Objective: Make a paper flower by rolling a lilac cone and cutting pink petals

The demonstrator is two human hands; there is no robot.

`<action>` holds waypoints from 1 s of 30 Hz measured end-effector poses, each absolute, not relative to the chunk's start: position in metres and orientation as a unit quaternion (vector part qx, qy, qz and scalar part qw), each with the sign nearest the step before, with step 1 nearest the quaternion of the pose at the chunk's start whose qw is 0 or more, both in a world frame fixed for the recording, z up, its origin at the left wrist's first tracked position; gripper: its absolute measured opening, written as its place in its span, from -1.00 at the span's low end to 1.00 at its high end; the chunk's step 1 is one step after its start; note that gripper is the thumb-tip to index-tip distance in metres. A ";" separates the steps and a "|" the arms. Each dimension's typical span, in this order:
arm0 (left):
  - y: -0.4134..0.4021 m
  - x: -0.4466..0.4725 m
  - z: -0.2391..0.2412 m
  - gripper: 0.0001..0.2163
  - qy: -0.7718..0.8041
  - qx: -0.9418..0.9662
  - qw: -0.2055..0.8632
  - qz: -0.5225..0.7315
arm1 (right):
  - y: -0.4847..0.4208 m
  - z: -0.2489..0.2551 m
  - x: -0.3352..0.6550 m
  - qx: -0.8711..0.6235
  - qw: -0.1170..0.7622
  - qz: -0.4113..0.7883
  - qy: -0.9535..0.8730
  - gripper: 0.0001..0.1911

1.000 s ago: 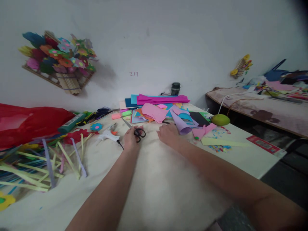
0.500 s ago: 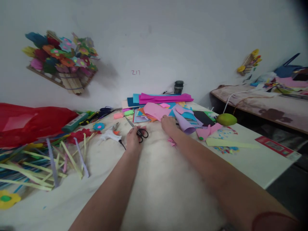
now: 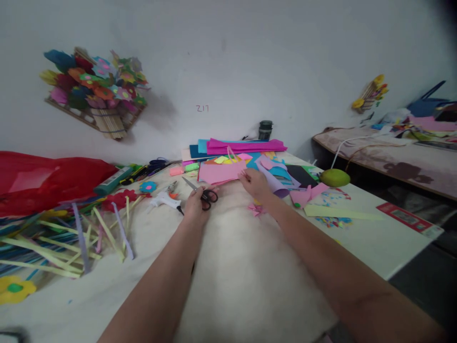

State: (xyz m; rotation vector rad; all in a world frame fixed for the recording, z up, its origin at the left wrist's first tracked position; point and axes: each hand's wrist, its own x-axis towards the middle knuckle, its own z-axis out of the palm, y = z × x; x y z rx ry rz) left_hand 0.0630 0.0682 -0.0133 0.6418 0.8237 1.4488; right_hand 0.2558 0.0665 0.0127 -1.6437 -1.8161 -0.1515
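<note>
My left hand (image 3: 195,205) is closed around a pair of scissors (image 3: 208,197) with black handles, its blades pointing away to the upper left. My right hand (image 3: 255,183) pinches the right edge of a pink paper sheet (image 3: 222,172) between thumb and fingers. Under and behind that sheet lie yellow and orange scraps and more paper. Just right of my right hand is a rolled lilac sheet (image 3: 274,180). A small folded pink piece (image 3: 256,209) rests on the cloth below my right wrist. A white glue gun (image 3: 165,202) lies left of the scissors.
Pale and lilac paper strips (image 3: 84,243) spread across the left side, near a red bag (image 3: 57,181). Magenta sheets (image 3: 246,145) and a dark jar (image 3: 265,129) stand by the wall. A green mango (image 3: 334,177) sits at right. A paper-flower bouquet (image 3: 100,90) hangs on the wall.
My right hand has drawn the pink sheet toward me, and it now lies flatter, uncovering yellow scraps behind. My left hand with the scissors has shifted slightly left.
</note>
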 end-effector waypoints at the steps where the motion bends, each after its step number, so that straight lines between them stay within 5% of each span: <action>1: 0.069 0.062 -0.014 -0.96 0.361 0.273 0.631 0.630 | 0.064 0.011 0.257 -0.616 0.374 -0.038 -0.692 -0.61; 6: 0.070 0.061 -0.012 -0.92 0.417 0.263 0.620 0.610 | 0.067 0.002 0.263 -0.570 0.565 0.085 -0.591 -0.40; 9: 0.068 0.061 -0.007 -0.94 0.483 0.284 0.572 0.599 | 0.072 0.000 0.268 -0.570 0.609 0.095 -0.544 -0.44; 14: 0.070 0.056 0.002 -0.87 0.501 0.271 0.510 0.644 | 0.076 -0.003 0.277 -0.656 0.505 0.019 -0.561 -0.86; 20: 0.073 0.051 0.006 -0.81 0.468 0.246 0.517 0.673 | 0.077 -0.005 0.278 -0.687 0.389 -0.019 -0.614 -0.57; 26: 0.073 0.051 0.011 -0.78 0.402 0.324 0.517 0.683 | 0.078 -0.004 0.269 -0.627 0.468 0.155 -0.603 -0.50; 30: 0.071 0.049 0.008 -0.78 0.433 0.381 0.541 0.612 | 0.079 -0.006 0.267 -0.624 0.406 0.110 -0.659 -0.42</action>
